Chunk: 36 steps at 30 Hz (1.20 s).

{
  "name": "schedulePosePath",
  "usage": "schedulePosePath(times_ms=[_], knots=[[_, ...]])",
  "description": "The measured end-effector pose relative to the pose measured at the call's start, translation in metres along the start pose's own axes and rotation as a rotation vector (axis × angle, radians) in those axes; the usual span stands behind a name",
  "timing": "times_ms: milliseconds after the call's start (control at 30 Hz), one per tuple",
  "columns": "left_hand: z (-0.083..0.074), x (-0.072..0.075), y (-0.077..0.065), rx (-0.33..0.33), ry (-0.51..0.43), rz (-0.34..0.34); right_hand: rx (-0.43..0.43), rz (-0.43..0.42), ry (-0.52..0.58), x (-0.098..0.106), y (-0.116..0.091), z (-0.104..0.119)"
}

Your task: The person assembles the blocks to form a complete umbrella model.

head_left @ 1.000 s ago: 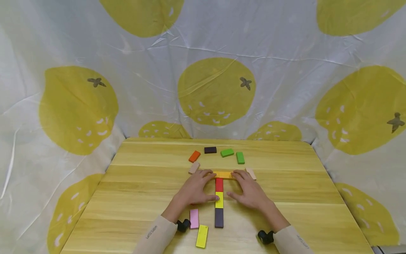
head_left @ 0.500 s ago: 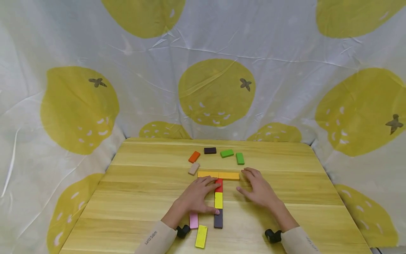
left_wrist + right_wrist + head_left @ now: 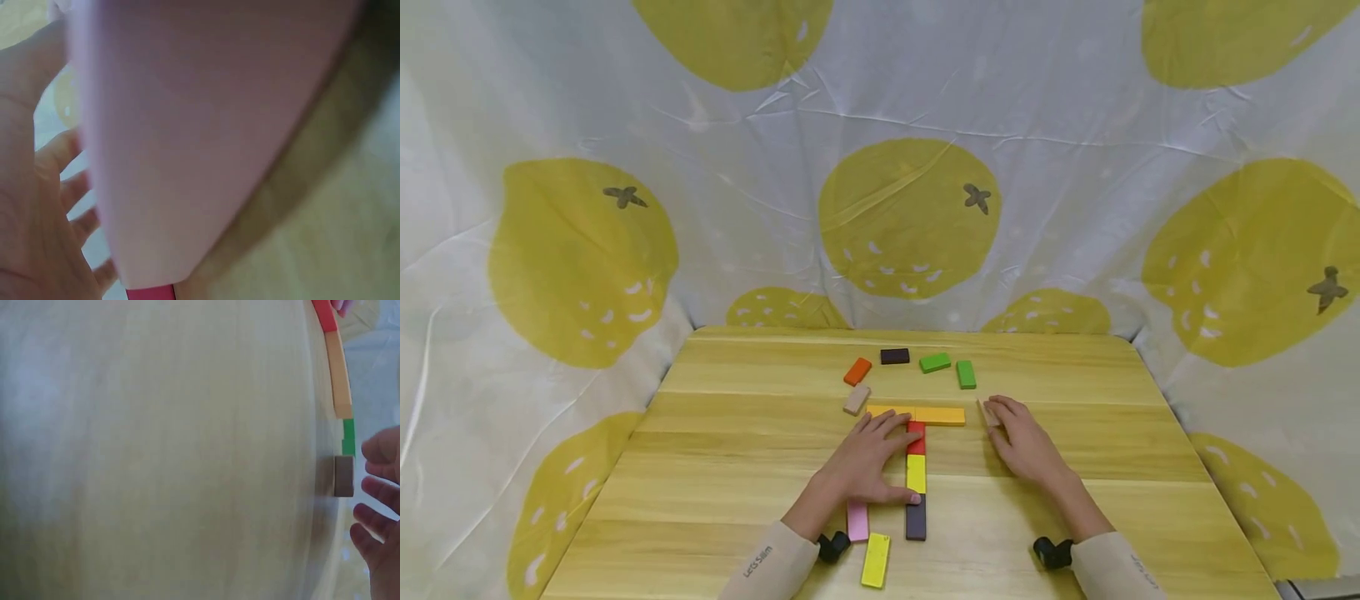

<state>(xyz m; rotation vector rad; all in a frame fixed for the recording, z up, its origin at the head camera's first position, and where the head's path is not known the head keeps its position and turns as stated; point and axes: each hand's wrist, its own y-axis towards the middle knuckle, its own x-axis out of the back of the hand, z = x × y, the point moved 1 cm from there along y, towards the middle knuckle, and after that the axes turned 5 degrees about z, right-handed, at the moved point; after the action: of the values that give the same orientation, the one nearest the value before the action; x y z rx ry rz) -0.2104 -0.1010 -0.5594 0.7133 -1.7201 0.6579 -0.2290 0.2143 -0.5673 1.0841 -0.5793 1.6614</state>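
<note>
Flat blocks form a T in the head view: two orange blocks (image 3: 940,416) across the top, then a red block (image 3: 916,444), a yellow block (image 3: 916,473) and a dark block (image 3: 915,525) in a column. My left hand (image 3: 868,467) spreads over its left side, thumb on the dark block's upper end and fingertips over the red and orange blocks. To the right, my right hand (image 3: 1026,442) reaches over a plain wooden block (image 3: 988,414), covering part of it. In the right wrist view the loosely bent fingers hover beside that wooden block (image 3: 344,476).
Behind the T lie a second wooden block (image 3: 857,399), an orange-red block (image 3: 857,372), a black block (image 3: 895,357) and two green blocks (image 3: 935,362). A pink block (image 3: 857,523) and a loose yellow block (image 3: 876,561) lie nearer, left of the column.
My right hand has left the orange blocks and moved right to the wooden block. My left hand has slid nearer along the column, its thumb passing from the yellow block to the dark one.
</note>
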Motion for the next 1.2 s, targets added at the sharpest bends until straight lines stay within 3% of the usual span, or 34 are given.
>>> schedulePosePath(times_ms=[533, 733, 1200], knots=[[-0.002, 0.004, 0.003, 0.003, 0.003, 0.008, 0.006, -0.064, 0.001, -0.004, 0.008, -0.006], [-0.003, 0.001, -0.002, 0.032, -0.024, 0.033, -0.015, -0.045, 0.020, -0.009, 0.012, -0.002], [-0.001, 0.000, -0.002, 0.022, -0.017, 0.025, -0.034, -0.061, 0.013, -0.010, 0.022, 0.005]])
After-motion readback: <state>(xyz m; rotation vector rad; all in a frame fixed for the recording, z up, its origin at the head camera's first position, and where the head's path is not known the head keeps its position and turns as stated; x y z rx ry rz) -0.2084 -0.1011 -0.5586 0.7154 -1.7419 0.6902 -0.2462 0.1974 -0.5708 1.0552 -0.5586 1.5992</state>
